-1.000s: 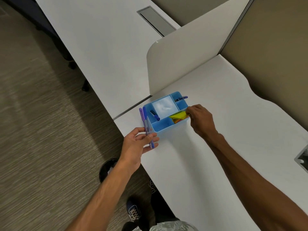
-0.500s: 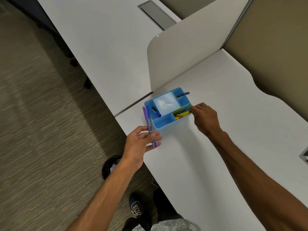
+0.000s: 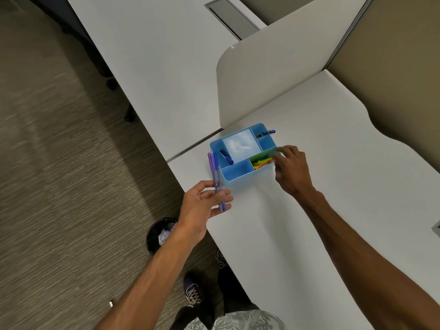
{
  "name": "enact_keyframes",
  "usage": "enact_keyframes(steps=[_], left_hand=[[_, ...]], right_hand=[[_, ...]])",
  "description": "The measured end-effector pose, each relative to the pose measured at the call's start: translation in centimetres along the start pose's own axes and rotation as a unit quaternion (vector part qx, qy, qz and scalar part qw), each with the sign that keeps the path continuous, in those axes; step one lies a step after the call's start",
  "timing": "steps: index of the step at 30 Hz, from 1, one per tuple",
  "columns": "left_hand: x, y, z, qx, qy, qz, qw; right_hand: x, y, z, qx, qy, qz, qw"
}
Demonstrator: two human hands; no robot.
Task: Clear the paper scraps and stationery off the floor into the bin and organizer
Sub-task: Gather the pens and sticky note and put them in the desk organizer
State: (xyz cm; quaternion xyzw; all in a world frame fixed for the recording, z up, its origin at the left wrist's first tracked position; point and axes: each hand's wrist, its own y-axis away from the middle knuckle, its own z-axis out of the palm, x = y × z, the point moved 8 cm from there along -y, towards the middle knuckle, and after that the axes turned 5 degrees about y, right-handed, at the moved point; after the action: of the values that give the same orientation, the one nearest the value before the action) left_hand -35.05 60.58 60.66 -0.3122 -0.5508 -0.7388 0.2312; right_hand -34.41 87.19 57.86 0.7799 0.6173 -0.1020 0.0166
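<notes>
A light blue organizer (image 3: 238, 175) with several compartments stands on the white desk (image 3: 297, 222) near its left edge. My left hand (image 3: 202, 203) grips two purple pens (image 3: 215, 172), their caps reaching up beside the organizer's left wall. My right hand (image 3: 289, 167) hovers at the organizer's right side, fingertips touching the stack of coloured sticky notes (image 3: 262, 160) in its right compartment. A blue pen (image 3: 226, 157) lies in the left slot and another pen (image 3: 265, 134) sticks out of the top right slot. A black bin (image 3: 156, 236) with crumpled paper stands on the floor below.
A white divider panel (image 3: 273, 72) rises just behind the organizer. A second desk (image 3: 154, 55) extends to the upper left. A small white scrap (image 3: 111, 303) lies on the carpet at the lower left. My shoes (image 3: 194, 292) are by the desk edge.
My right hand has eased slightly off the sticky notes, its fingers now spread. My left hand keeps the pens in about the same place beside the organizer.
</notes>
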Motion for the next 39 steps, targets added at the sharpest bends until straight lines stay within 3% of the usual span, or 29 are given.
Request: enact_keyframes(steps=[3,5,7,9,15,22,27,29,33,36,39], left_hand=[[0.2,0.0,0.3,-0.002,-0.014,-0.001,1.0],[0.2,0.0,0.5,-0.008,-0.027,-0.002,1.0],[0.2,0.1,0.8,-0.018,-0.042,-0.001,0.999],[0.1,0.3,1.1,-0.023,-0.069,0.002,0.997],[0.1,0.5,1.5,-0.026,-0.13,0.016,0.991],[1.0,-0.3,2.2,-0.021,-0.16,0.055,0.985],[2.2,-1.7,2.5,-0.003,-0.195,0.115,0.974],[2.9,-2.0,2.5,0.022,-0.28,0.17,0.945],[4.3,-1.3,2.9,0.066,-0.477,0.3,0.823],[4.2,-1.5,2.8,0.086,-0.565,0.316,0.757],[3.8,-1.6,2.3,0.099,-0.608,0.312,0.723]], right_hand=[[-0.7,0.2,-1.3,0.008,-0.173,0.085,0.981],[-2.3,0.2,-1.4,-0.061,-0.357,0.122,0.924],[-5.2,0.0,-1.9,-0.152,-0.507,0.106,0.842],[-7.6,-0.2,-2.7,-0.219,-0.545,0.068,0.807],[-9.9,-1.6,-4.9,-0.247,-0.476,-0.044,0.843],[-7.7,-2.9,-6.0,-0.249,-0.481,-0.028,0.84],[-2.4,-5.3,-7.5,-0.153,-0.501,0.055,0.85],[0.3,-6.5,-8.0,-0.09,-0.48,0.089,0.868],[5.1,-8.3,-7.9,0.017,-0.426,0.165,0.889],[6.7,-9.2,-6.8,0.044,-0.373,0.197,0.906],[6.8,-10.1,-5.1,0.043,-0.321,0.206,0.923]])
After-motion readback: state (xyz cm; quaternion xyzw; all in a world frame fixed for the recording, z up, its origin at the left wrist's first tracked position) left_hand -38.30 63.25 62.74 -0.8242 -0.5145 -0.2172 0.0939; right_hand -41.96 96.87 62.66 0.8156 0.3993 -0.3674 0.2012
